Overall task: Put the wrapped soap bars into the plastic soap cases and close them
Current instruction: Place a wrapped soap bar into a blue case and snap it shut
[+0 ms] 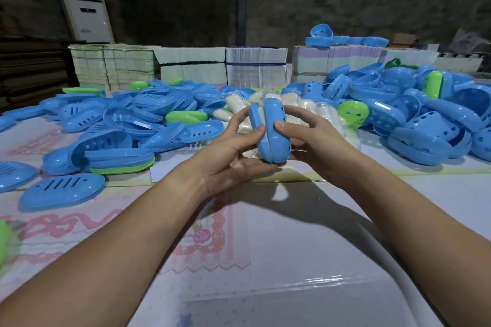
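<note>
Both hands clamped on blue soap case (pixel 269 131), left hand (pixel 233 151) at 9 o'clock, right hand (pixel 308 138) at 3, above worktop (pixel 292 233); thumbs on seam, likely squeezing halves closed.

A table (pixel 305 247) under a glossy cover printed with pink lace and roses is carrying everything. At ten o'clock a heap of flat blue lids (pixel 127 117) is sprawling, with a few green lids (pixel 186 116) lying among them; one slotted blue lid (pixel 62 190) is lying apart at nine o'clock. At two o'clock a pile of deep blue case bottoms (pixel 414 125) is spreading toward the right edge. At twelve o'clock a cluster of wrapped white soap bars (pixel 305 107) is lying between the two heaps. Behind them, bundled stacks of flat cartons (pixel 255 66) are standing in a row along the far edge.
</note>
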